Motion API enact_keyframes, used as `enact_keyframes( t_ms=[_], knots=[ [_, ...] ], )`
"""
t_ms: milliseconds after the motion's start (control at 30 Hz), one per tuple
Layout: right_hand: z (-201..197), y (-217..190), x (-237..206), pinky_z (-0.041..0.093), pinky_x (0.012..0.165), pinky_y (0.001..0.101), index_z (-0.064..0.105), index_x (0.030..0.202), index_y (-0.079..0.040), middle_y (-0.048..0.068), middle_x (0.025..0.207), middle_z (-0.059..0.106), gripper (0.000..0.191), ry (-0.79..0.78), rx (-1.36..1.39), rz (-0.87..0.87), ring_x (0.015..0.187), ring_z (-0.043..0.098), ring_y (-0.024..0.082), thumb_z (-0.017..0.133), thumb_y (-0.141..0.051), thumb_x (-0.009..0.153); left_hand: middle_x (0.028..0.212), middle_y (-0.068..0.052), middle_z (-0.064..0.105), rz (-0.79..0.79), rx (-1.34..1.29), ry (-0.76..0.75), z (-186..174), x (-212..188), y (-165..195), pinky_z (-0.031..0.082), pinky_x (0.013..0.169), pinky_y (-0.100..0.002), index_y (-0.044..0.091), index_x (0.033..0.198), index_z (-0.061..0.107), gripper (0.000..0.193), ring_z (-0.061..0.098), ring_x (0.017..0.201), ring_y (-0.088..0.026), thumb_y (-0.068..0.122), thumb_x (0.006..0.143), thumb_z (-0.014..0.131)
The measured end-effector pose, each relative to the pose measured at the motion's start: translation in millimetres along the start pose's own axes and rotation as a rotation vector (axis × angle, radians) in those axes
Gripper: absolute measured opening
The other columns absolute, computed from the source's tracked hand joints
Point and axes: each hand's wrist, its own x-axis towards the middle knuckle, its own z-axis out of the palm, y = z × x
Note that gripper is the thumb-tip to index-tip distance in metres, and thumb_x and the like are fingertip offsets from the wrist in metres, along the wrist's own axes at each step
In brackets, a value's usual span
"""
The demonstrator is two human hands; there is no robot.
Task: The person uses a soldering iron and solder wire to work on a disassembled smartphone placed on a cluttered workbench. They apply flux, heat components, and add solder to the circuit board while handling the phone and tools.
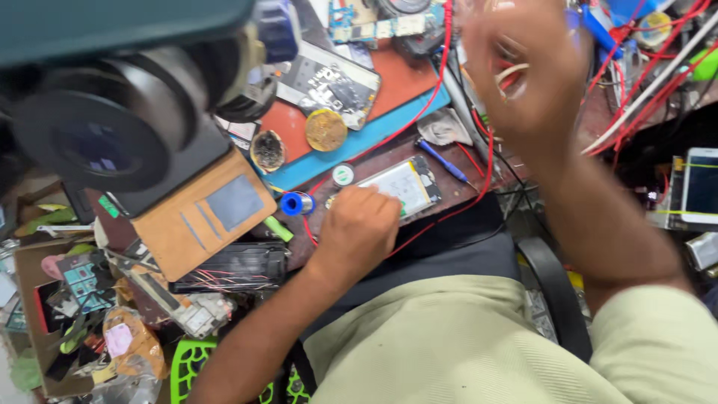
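Blurred and raised close to the camera, the right hand (527, 67) pinches a pale ring (512, 75) between its fingertips. Lower down, the left hand (359, 228) rests with curled fingers pressing on an opened phone (407, 183) at the bench (389, 161) edge.

Single view from a head-worn camera, looking steeply down and tilted, close over a cluttered workbench (419, 75). The wearer's lap fills the lower frame; the left hand (359, 228) lies near centre, the right hand (523, 67) blurred at top. A microscope (112, 112) crowds the upper left.
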Motion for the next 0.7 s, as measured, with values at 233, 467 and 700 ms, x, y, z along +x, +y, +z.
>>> enact_keyframes(
  t_ms=[233, 467, 700],
  knots=[
    [2, -27, -154, 0.050, 0.103, 0.0454, 0.075, 0.114, -0.006, 0.008, 0.122, 0.068, 0.030, -0.407, 0.084, 0.058, 0.120, 0.060, 0.034, 0.080, -0.010, 0.085, 0.088, -0.009, 0.070, -0.050, -0.142, 0.042, 3, 5, 8, 0.050, 0.079, -0.042, 0.005, 0.090, 0.068, 0.010, 0.067, 0.085, -0.029, 0.008, 0.084, 0.076],
    [2, -17, -160, 0.046, 0.109, 0.0484, 0.075, 0.104, -0.013, 0.004, 0.125, 0.068, 0.021, -0.427, 0.163, 0.036, 0.132, 0.055, 0.035, 0.083, -0.015, 0.085, 0.088, -0.008, 0.069, -0.051, -0.127, -0.002, 0, 10, 20, 0.050, 0.080, -0.043, 0.006, 0.092, 0.070, 0.011, 0.066, 0.088, -0.028, 0.009, 0.084, 0.077],
    [-1, -4, -171, 0.049, 0.108, 0.0471, 0.074, 0.101, -0.012, 0.004, 0.121, 0.069, 0.018, -0.373, 0.242, 0.123, 0.132, 0.057, 0.034, 0.083, -0.014, 0.086, 0.088, -0.008, 0.069, -0.058, -0.139, -0.071, 6, 17, 26, 0.049, 0.079, -0.043, 0.006, 0.092, 0.071, 0.012, 0.066, 0.088, -0.028, 0.009, 0.083, 0.079]
  ],
)
